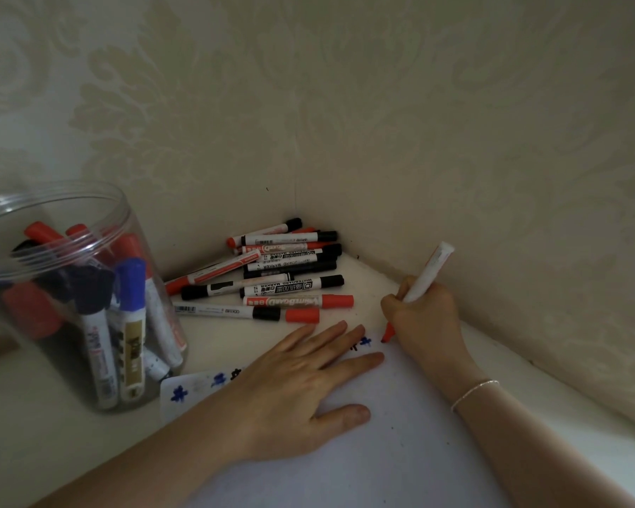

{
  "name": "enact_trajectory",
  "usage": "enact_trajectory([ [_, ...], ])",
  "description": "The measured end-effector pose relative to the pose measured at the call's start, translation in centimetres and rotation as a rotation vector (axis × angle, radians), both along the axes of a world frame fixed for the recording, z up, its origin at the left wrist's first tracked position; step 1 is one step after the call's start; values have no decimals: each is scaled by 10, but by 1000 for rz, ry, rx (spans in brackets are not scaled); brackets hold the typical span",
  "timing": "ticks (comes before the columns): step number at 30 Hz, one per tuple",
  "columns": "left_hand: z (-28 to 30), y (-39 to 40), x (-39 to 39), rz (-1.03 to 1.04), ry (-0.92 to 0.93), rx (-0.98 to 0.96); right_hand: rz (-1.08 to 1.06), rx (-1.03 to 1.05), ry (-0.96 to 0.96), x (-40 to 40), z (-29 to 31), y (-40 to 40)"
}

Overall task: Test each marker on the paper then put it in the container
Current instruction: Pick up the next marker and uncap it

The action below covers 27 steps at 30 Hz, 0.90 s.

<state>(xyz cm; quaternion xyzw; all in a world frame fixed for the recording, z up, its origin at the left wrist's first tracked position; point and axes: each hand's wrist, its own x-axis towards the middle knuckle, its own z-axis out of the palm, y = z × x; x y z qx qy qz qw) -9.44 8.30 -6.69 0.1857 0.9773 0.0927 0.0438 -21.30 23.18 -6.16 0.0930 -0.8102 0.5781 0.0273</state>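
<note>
My right hand (424, 317) grips an uncapped red marker (431, 273), its white barrel slanting up and its red tip down at the far edge of the white paper (400, 434). My left hand (290, 383) lies flat on the paper with fingers spread. Blue and dark test marks show on the paper beside and beyond my left hand. A loose red cap (302, 316) lies just past my left fingertips. A clear plastic container (63, 298) stands at the left with several red, blue and black markers in it.
A pile of several capped red and black whiteboard markers (272, 273) lies in the corner where two patterned walls (382, 122) meet. The white tabletop (33, 434) runs along the walls behind and to the right.
</note>
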Motion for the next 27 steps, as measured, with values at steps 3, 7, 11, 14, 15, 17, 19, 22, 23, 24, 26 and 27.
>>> enact_trajectory([
  [3,1,0,0,4,4,11,11,11,4,1,1,0],
  [7,0,0,0,3,7,24,23,11,17,1,0,0],
  [11,-1,-1,0,1,11,30,1,-138,8,1,3,3],
  [14,-2,-2,2,-2,59,68,-15,-338,14,3,8,5],
  [15,-2,-3,3,5,89,94,4,-374,9,3,8,4],
  [17,-2,-5,5,61,192,185,23,-429,-16,1,8,3],
  [19,-3,-10,5,145,431,245,20,-444,-26,-1,7,2],
  [22,-5,-19,-2,328,662,185,26,-428,-7,-1,5,3],
  [23,-5,-21,-4,376,668,141,36,-418,9,-2,4,4],
  [24,-6,-22,-6,404,664,104,49,-396,30,-2,3,4],
  [26,-10,-24,-8,424,656,66,71,-325,71,-2,2,5],
  [27,-12,-25,-8,426,653,55,71,-302,75,-2,1,5],
])
